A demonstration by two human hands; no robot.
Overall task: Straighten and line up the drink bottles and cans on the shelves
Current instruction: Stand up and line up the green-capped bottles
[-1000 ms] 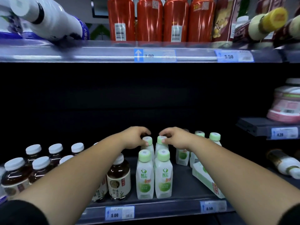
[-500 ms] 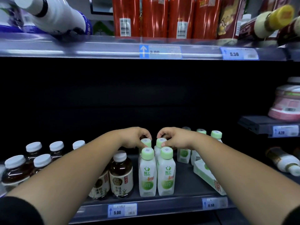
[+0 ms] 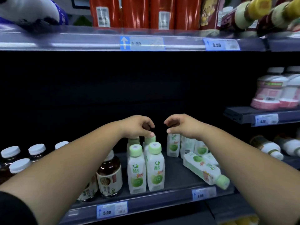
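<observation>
Green-capped rear bottle is pinched at its cap by the left hand; whether the curled right hand holds anything cannot be told.

4 red btls, approx 8 green-cap btls, 6 tea btls, 5 price tags.

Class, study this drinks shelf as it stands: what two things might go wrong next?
The toppled bottle lies with its cap at the shelf lip; drawing back the right hand might sweep it off. The left hand reaches behind the two front bottles, so its arm might knock them over.
</observation>
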